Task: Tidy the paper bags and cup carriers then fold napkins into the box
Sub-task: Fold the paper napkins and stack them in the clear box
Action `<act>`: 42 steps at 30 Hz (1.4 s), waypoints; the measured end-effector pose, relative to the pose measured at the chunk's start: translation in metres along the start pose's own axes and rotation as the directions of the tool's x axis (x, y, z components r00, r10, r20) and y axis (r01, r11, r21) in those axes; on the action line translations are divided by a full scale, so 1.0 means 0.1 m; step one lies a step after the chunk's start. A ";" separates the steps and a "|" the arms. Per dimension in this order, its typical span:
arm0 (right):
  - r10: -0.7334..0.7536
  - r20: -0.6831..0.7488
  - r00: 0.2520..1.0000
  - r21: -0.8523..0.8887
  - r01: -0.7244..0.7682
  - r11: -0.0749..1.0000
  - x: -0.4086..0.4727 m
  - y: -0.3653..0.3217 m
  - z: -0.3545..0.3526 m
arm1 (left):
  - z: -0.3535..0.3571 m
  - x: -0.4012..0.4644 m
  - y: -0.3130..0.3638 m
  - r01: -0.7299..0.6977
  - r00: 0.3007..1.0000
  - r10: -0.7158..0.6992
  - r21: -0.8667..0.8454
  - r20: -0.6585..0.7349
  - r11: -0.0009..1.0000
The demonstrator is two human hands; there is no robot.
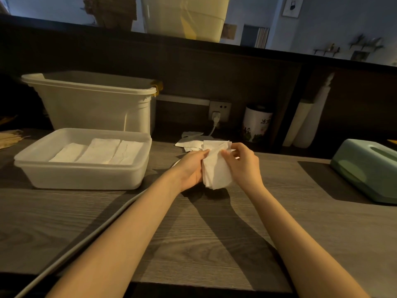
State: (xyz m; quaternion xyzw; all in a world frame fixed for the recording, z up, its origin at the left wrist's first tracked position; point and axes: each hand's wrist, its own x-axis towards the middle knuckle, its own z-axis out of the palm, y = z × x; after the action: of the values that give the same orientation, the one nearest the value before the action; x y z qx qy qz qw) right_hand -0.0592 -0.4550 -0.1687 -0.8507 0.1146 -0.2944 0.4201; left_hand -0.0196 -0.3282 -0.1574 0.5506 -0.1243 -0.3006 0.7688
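Note:
A white napkin [216, 166] hangs above the wooden counter, held between both hands. My left hand [191, 168] grips its left edge with thumb and fingers. My right hand [242, 163] pinches its upper right part. To the left stands a shallow translucent box [83, 176] with three folded napkins [96, 151] lying flat side by side in it. Loose unfolded napkins [189, 143] lie on the counter just behind my hands.
A tall white bin [96, 104] stands behind the box. A wall socket with plug [219, 114], a printed canister [256, 123] and a green tissue holder [367, 168] sit to the right. A grey cable [86, 239] crosses the counter. Brown paper items [10, 137] lie far left.

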 end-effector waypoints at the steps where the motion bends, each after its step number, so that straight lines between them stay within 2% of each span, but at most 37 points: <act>1: -0.022 -0.044 0.999 -0.013 0.021 1.000 0.00 0.01 -0.02 | 0.00 -0.01 0.00 -0.001 1.000 0.001 -0.013 -0.003 1.000; 4: -0.061 -0.103 0.993 0.057 0.067 0.996 0.04 0.03 -0.08 | 0.01 0.00 0.01 0.008 1.000 -0.008 -0.016 0.003 1.000; 6: -0.135 -0.075 0.988 0.085 0.141 0.986 0.06 0.00 -0.13 | 0.01 -0.01 0.01 0.011 1.000 -0.012 0.026 0.008 1.000; 8: -0.196 -0.002 0.981 0.042 0.196 0.980 0.08 -0.02 -0.15 | 0.00 -0.01 0.01 0.018 0.999 -0.020 0.062 0.026 0.998; 10: -0.195 0.047 0.980 0.003 0.195 0.981 0.09 -0.02 -0.15 | 0.00 -0.02 0.01 0.029 0.999 -0.032 0.071 0.043 0.997; 13: -0.177 0.027 0.984 0.014 0.177 0.984 0.10 0.00 -0.16 | 0.00 -0.04 0.01 0.042 0.998 -0.045 0.049 0.051 0.998; 16: -0.219 -0.030 0.975 0.152 0.221 0.963 0.11 -0.02 -0.23 | 0.00 -0.05 0.01 0.046 0.998 -0.048 0.053 0.030 0.998; 20: -0.201 -0.080 0.976 0.331 0.216 0.918 0.13 -0.07 -0.33 | -0.01 -0.02 0.01 0.056 0.998 -0.054 0.048 -0.043 0.997; 22: -0.119 -0.075 0.990 0.454 0.140 0.880 0.14 -0.09 -0.35 | -0.02 -0.03 0.01 0.050 0.997 -0.048 0.033 -0.055 0.998; 24: -0.023 -0.004 1.000 0.556 0.022 0.831 0.13 -0.09 -0.35 | -0.01 -0.03 0.01 0.047 0.998 -0.045 0.034 -0.044 0.998; 26: -0.007 0.063 0.998 0.496 -0.026 0.868 0.12 -0.08 -0.34 | 0.01 -0.04 0.02 0.044 0.997 -0.040 0.068 -0.065 0.997; 28: -0.034 0.099 0.995 0.410 -0.009 0.912 0.10 -0.06 -0.29 | 0.02 -0.04 0.02 0.038 0.995 -0.029 0.094 -0.095 0.995; 34: -0.069 0.028 0.997 0.127 0.065 0.990 0.10 0.01 -0.15 | 0.02 0.00 -0.03 0.006 1.000 -0.005 0.146 -0.003 0.989; 38: -0.065 -0.007 0.998 0.045 0.065 0.997 0.10 0.04 -0.13 | 0.05 -0.02 -0.02 -0.005 0.997 -0.010 0.204 0.074 0.979; 42: -0.061 0.020 0.998 0.067 0.059 0.996 0.12 0.05 -0.15 | 0.03 -0.01 -0.04 -0.081 0.997 0.080 0.423 0.020 0.903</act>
State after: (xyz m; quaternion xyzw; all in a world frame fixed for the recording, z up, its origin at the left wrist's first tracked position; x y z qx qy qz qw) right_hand -0.0581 -0.4728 -0.1608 -0.8424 0.0746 -0.3014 0.4404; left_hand -0.0236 -0.3304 -0.1602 0.6982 -0.2101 -0.2352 0.6427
